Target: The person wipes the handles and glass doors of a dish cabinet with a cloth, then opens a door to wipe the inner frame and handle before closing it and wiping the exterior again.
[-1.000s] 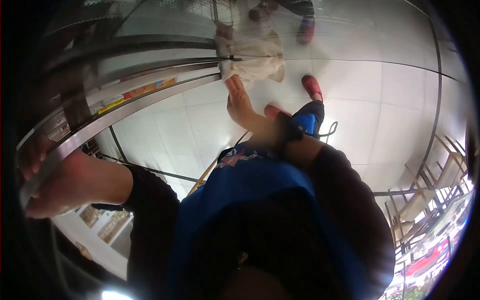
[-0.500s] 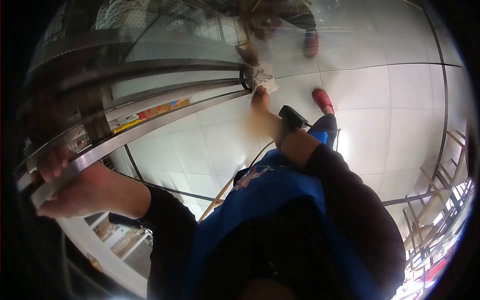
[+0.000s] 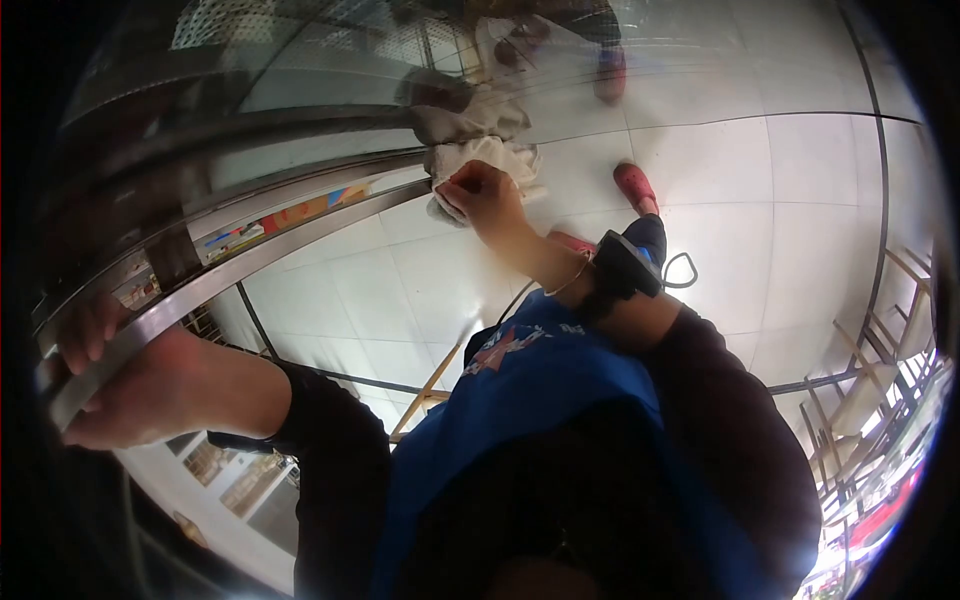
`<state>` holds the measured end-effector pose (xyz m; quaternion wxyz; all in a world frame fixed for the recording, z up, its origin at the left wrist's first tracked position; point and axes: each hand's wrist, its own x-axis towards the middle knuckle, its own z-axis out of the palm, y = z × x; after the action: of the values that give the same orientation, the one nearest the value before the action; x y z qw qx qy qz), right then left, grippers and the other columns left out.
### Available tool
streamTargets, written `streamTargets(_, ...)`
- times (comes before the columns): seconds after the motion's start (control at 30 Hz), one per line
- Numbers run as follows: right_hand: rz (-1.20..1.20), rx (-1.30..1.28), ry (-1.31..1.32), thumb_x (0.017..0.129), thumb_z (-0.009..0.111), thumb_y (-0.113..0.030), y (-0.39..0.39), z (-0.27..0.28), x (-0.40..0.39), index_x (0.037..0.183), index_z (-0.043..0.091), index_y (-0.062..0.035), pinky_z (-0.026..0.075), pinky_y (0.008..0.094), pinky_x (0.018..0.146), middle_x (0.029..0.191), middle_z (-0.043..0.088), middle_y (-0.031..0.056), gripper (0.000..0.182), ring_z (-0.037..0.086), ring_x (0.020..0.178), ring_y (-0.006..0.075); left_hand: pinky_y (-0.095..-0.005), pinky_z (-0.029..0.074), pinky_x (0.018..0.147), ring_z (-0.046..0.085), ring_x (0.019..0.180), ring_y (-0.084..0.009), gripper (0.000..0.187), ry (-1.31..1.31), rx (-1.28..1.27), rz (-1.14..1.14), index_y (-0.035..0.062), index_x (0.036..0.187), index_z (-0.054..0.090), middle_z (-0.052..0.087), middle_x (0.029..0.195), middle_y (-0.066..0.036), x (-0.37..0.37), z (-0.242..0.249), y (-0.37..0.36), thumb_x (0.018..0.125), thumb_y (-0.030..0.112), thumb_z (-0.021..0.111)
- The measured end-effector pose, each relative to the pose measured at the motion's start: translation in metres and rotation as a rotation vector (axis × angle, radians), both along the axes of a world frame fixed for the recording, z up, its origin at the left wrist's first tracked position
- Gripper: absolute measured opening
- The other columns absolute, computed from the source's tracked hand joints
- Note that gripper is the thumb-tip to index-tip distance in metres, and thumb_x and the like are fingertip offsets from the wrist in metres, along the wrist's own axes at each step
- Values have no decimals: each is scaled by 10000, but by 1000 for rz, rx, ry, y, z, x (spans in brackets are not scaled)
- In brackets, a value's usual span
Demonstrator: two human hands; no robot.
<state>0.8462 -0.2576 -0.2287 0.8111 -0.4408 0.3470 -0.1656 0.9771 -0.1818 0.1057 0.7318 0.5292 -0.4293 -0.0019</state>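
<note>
A crumpled white cloth [image 3: 480, 165] was clutched in the closed right hand [image 3: 487, 195] and pressed against the glass panel [image 3: 330, 60] just above the metal rail [image 3: 260, 250], whose lower end was gripped by the left hand [image 3: 130, 385].

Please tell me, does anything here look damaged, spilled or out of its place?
Nothing stands out. The right hand presses a white cloth against the glass door, the left hand grips the metal bar, and the tiled floor shows no spill or breakage.
</note>
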Motion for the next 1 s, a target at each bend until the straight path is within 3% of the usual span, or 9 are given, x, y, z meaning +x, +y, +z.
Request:
streamTargets(0.17, -11, 362, -108, 708, 617, -31, -13, -62, 6, 722, 549, 12, 460, 266, 512, 645, 606, 84, 82, 568, 577, 131, -287, 388, 550, 448, 611, -150, 294, 5, -8, 97, 70, 802, 492, 446, 702, -49, -10, -8, -10, 786, 364, 492)
streamTargets(0.2, 42, -11, 102, 699, 610, -29, -11, -91, 12, 690, 562, 2, 461, 281, 503, 631, 601, 94, 59, 571, 547, 163, -287, 388, 550, 448, 611, -150, 294, -1, -9, 92, 70, 802, 492, 446, 702, -49, -15, -11, -13, 786, 364, 492)
streamTargets(0.37, 307, -201, 204, 673, 508, 46, -10, -126, 28, 667, 557, -21, 355, 233, 433, 521, 498, -3, 84, 437, 439, 80, -281, 384, 543, 444, 606, -142, 322, -18, -69, 210, 74, 848, 464, 438, 719, -43, -18, -16, -20, 804, 393, 482)
streamTargets(0.4, -136, 213, 109, 702, 555, 22, -2, -68, 16, 656, 549, -28, 351, 240, 426, 516, 496, -1, 68, 434, 441, 80, -281, 384, 543, 444, 606, -142, 322, -20, -69, 216, 74, 848, 464, 438, 719, -43, -18, -16, -19, 804, 393, 482)
streamTargets(0.47, -52, 32, 135, 684, 656, -128, 5, -42, 10, 693, 572, -17, 440, 305, 526, 614, 590, 92, 139, 566, 561, 178, -286, 384, 543, 440, 607, -141, 348, -23, -40, 206, 73, 859, 462, 434, 718, -38, -15, -16, -17, 801, 414, 494)
streamTargets(0.57, -64, -19, -9, 703, 653, -113, 4, -15, 6, 700, 569, -26, 422, 271, 510, 617, 578, 54, 121, 533, 544, 117, -286, 382, 548, 433, 619, -138, 359, -8, -49, 235, 69, 864, 459, 431, 717, -35, -22, -17, -20, 799, 420, 501)
streamTargets(0.73, -42, 416, -71, 739, 592, 6, -7, -44, 13, 736, 563, -15, 349, 221, 413, 615, 551, 30, 37, 486, 488, 88, -282, 381, 541, 428, 616, -135, 340, -34, -28, 235, 74, 856, 460, 427, 708, -30, -19, -15, -18, 801, 408, 499)
streamTargets(0.87, -161, 449, -38, 759, 582, -17, 3, -59, 19, 760, 572, -11, 349, 225, 415, 615, 546, 40, 12, 488, 485, 102, -276, 371, 523, 422, 604, -136, 365, 35, -43, 143, 70, 848, 454, 424, 701, -30, -12, -10, -18, 794, 426, 513)
streamTargets(1.0, -133, 572, 49, 780, 558, -29, 7, -114, 24, 782, 579, -8, 372, 231, 441, 612, 542, 36, 30, 498, 514, 101, -267, 346, 514, 390, 583, -135, 387, -115, -30, 462, 84, 833, 438, 406, 692, -36, -35, -24, -40, 824, 470, 452)
